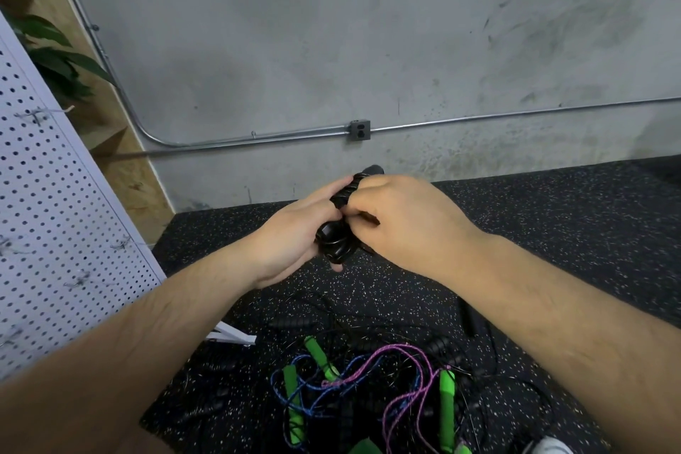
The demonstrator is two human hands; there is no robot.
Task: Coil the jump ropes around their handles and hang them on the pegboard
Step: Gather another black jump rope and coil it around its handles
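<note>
Green-handled jump ropes (368, 380) lie tangled right of the pegboard (55, 232), and beyond them the left hand (291, 232) grips the black rope-wound handles (341, 217) while the right hand (401, 217) pinches their winding, which probably wants tucking tight before hanging.

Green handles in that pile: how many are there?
3 handles: one upper middle, one left, one right of the pile. The green bits at the bottom edge may be more.

You get dim, even indoor light, soft shadows, no glare; wide-angle bending curves the edges, and your forearms blur slightly.
</note>
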